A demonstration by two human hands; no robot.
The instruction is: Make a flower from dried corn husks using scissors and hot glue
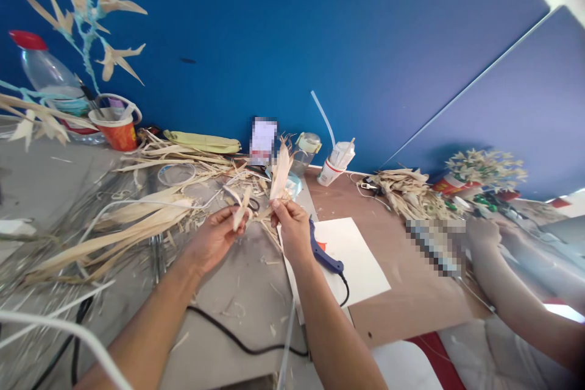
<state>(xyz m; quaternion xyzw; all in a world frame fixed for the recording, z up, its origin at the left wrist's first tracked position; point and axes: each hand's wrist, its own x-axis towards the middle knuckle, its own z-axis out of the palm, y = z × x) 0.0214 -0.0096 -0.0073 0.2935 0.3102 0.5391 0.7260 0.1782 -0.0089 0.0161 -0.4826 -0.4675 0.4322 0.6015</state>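
Note:
My left hand (222, 233) pinches a small pale piece of corn husk (242, 210) between thumb and fingers. Close beside it on the right, my right hand (291, 222) is closed on the lower end of a wider dried husk (281, 173), which points upward with a frayed tip. A thin strip of husk spans the small gap between the two hands. Just right of my right wrist lies a dark blue glue gun (326, 256) on a white sheet (361, 262). Behind the hands, husk scraps and a dark scissors handle (252, 203) are partly covered.
Husk strips (137, 219) and wires cover the left table. At the back stand a paper cup (114, 128), a bottle (48, 73), a phone (264, 140) and a white cup (333, 169). A black cable (237, 341) crosses in front. Another person's hands (484, 237) are at the right.

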